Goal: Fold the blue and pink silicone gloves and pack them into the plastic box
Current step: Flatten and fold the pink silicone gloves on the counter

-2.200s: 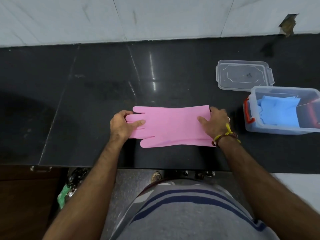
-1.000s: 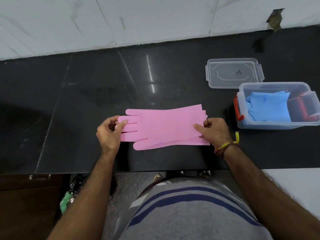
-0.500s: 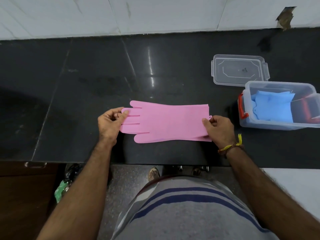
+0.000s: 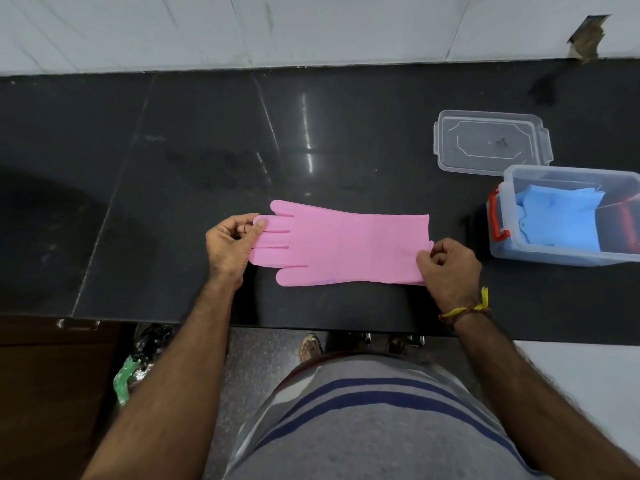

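A black polished stone countertop [image 4: 194, 140] runs the full width of the view, backed by a pale tiled wall. Seams divide the slab, and light reflects off its centre. Flat on it, near the front edge, lies a pink silicone glove [image 4: 343, 244], fingers pointing left, cuff right. At the right end stands a clear plastic box [image 4: 554, 256] with a red latch, open. Just behind the box, the clear lid [image 4: 491, 143] rests flat on the stone.
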